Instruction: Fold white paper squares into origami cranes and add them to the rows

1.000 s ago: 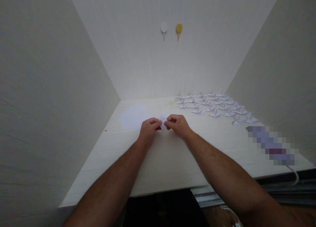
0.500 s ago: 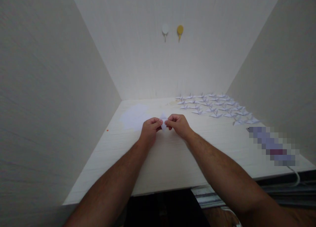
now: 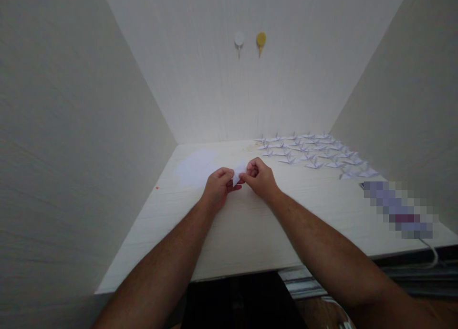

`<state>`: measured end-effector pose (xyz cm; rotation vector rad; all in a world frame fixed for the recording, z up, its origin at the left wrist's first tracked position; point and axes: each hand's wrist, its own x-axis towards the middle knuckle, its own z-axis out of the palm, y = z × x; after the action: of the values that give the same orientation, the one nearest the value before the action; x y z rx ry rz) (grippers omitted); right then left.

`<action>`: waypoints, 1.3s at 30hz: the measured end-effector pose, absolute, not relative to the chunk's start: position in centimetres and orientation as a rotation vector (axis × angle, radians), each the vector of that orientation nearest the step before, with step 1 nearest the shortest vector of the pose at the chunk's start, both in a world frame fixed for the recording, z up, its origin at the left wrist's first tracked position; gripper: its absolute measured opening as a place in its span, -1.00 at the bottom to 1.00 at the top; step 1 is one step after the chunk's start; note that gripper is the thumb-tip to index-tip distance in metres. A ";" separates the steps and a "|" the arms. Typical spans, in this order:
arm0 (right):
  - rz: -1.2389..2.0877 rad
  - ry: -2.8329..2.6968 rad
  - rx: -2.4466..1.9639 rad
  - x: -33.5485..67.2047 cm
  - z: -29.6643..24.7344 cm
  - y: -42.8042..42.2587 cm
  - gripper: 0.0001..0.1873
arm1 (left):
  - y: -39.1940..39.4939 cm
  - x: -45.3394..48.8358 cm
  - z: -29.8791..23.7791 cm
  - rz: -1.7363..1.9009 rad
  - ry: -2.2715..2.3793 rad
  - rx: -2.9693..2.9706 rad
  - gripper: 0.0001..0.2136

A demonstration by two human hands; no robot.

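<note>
A small folded piece of white paper [image 3: 239,172] is held in the air over the middle of the table, between both hands. My left hand [image 3: 219,185] pinches its left side between thumb and fingers, with some fingertips showing beneath it. On the other side, my right hand [image 3: 262,178] grips the paper with thumb and bent forefinger. Its finer folds are too small to make out. Several white paper cranes [image 3: 309,150] stand in rows at the back right. Left of my hands lies a spread of white paper sheets [image 3: 195,167].
The white table [image 3: 250,243] is bounded by walls on three sides. A blurred-out device [image 3: 397,209] with a white cable [image 3: 431,248] lies near the right edge. A white hook [image 3: 239,40] and a yellow hook [image 3: 261,40] are on the back wall. A tiny orange bit [image 3: 156,187] lies at left.
The folded paper has been turned and tilted between my fingers. My right hand's fingers have lifted slightly, and the left fingers reach further under the paper. The view has shifted slightly.
</note>
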<state>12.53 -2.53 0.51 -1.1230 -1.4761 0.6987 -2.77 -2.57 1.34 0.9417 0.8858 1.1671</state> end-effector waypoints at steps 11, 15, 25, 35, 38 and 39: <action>0.523 -1.619 -1.150 12.6 0.8 -2.6 -0.88 | -2.6 -2.6 1.2 1.175 0.891 0.970 -0.74; 0.547 -1.515 -1.165 12.6 0.8 -2.5 -0.89 | -2.7 -2.6 1.2 1.114 0.878 0.999 -0.72; 0.459 -1.668 -1.056 12.8 0.6 -2.4 -0.93 | -2.5 -2.7 1.2 1.178 0.810 0.998 -0.74; 0.465 -1.701 -1.045 13.1 0.8 -2.3 -0.90 | -2.5 -2.6 1.3 1.209 0.807 1.002 -0.75; 0.438 -1.715 -1.051 13.0 0.5 -2.2 -0.84 | -2.4 -2.6 1.1 1.220 0.817 0.997 -0.74; 0.419 -1.727 -1.046 13.0 0.4 -2.1 -0.85 | -2.3 -2.7 1.0 1.221 0.826 0.995 -0.74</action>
<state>13.02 -2.12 0.41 -1.0457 -1.7272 0.4190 -2.65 -2.34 1.04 0.9948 0.8259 1.2206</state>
